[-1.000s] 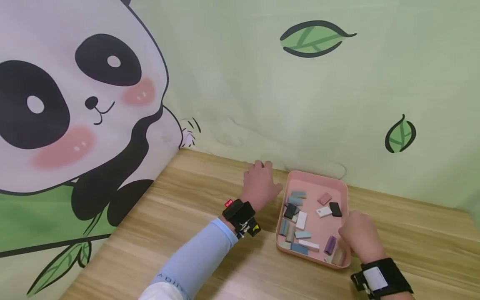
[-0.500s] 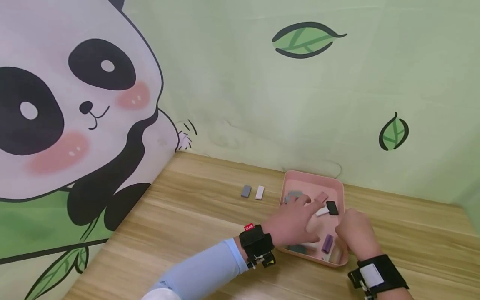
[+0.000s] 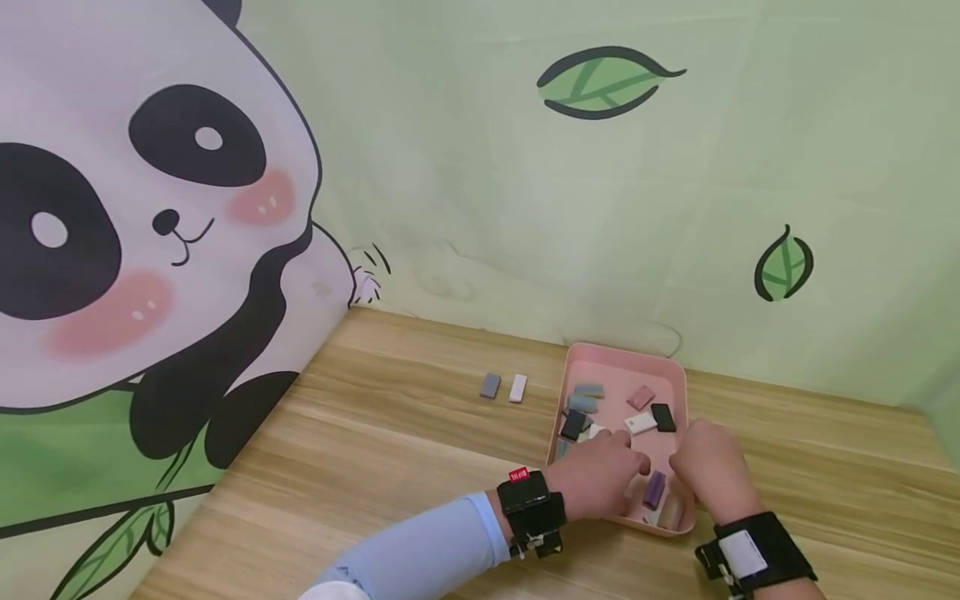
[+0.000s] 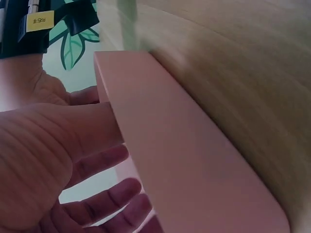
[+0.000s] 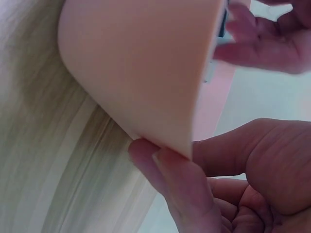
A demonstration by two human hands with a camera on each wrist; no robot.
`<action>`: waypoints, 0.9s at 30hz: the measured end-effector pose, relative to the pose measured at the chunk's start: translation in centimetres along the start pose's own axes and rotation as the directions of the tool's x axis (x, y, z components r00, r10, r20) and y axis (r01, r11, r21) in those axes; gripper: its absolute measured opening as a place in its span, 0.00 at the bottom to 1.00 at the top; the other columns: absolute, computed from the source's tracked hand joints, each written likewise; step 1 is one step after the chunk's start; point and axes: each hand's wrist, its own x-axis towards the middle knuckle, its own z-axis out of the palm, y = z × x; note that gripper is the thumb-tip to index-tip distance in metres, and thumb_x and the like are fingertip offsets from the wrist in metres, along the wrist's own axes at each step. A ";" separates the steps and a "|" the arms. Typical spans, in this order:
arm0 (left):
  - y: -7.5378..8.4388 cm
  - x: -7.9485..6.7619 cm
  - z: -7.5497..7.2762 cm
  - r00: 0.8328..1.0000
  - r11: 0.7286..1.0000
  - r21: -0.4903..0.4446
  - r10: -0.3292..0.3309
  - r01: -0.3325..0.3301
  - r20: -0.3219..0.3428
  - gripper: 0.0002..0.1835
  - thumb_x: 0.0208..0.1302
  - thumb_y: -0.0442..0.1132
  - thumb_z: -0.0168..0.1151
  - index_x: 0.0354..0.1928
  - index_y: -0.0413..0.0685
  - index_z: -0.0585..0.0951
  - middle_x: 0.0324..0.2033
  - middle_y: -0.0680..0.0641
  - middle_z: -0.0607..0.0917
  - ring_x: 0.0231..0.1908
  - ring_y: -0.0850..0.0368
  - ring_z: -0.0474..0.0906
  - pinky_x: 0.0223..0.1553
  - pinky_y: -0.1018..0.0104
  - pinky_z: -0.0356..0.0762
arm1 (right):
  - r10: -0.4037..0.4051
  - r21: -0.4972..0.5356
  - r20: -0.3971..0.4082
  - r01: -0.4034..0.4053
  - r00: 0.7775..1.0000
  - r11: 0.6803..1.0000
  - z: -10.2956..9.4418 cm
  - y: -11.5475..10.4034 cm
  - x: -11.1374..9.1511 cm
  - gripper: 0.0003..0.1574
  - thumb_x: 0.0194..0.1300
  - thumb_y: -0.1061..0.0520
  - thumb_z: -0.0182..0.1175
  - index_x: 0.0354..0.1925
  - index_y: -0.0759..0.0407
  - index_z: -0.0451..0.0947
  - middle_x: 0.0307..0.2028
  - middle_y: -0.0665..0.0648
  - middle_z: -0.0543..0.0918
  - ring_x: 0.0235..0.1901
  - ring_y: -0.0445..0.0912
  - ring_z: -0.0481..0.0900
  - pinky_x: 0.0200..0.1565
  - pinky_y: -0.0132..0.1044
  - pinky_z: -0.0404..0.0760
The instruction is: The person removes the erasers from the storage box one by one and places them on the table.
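A shallow pink tray [image 3: 626,357] holds small blocks in several colours. My left hand [image 3: 596,475] reaches over its left wall, fingers loosely bent above the blocks. In the left wrist view the thumb goes behind the tray wall [image 4: 165,131], and the other fingers are spread. Any contact between the left fingertips and a block is hidden. My right hand [image 3: 716,471] pinches the tray's right wall between thumb and fingers, seen closely in the right wrist view. Near the hands lie a purple block [image 3: 654,490], a white block [image 3: 641,423] and a black block [image 3: 663,417].
On the wooden table [image 3: 405,400], a grey block [image 3: 491,386] and a white block [image 3: 518,388] lie side by side, left of the tray. A green printed backdrop [image 3: 450,167] with a panda rises just behind the tray.
My left hand has moved from the table at the tray's left into the tray, then lower over the blocks. The grey and white blocks on the table are now uncovered. My right hand keeps its grip.
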 end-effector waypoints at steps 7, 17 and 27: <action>0.1 -0.1 0.2 0.998 0.999 -0.050 0.020 -0.017 0.062 0.07 0.57 0.42 0.64 0.38 0.62 0.83 0.32 0.63 0.82 0.28 0.71 0.71 0.27 0.79 0.69 | -0.010 -0.020 -0.020 0.009 1.000 1.000 -0.1 -0.1 0.1 0.10 0.56 0.63 0.54 0.23 0.69 0.73 0.17 0.58 0.72 0.16 0.47 0.72 0.17 0.32 0.67; -0.3 -0.1 0.5 0.999 0.998 -0.062 0.012 -0.009 0.053 0.06 0.58 0.41 0.63 0.37 0.62 0.83 0.31 0.64 0.83 0.26 0.71 0.71 0.28 0.79 0.69 | -0.003 -0.015 -0.018 0.003 1.000 1.000 0.1 -0.1 0.1 0.09 0.56 0.63 0.53 0.24 0.70 0.73 0.18 0.59 0.72 0.16 0.47 0.73 0.17 0.33 0.67; -2.6 -0.4 -0.8 0.993 0.985 -0.154 0.066 -0.081 -0.097 0.10 0.56 0.39 0.63 0.40 0.60 0.84 0.36 0.64 0.84 0.34 0.75 0.75 0.36 0.83 0.71 | -0.001 -0.014 -0.004 0.001 1.000 1.000 0.0 -0.1 0.1 0.09 0.57 0.63 0.54 0.24 0.69 0.73 0.18 0.59 0.72 0.17 0.48 0.72 0.18 0.33 0.67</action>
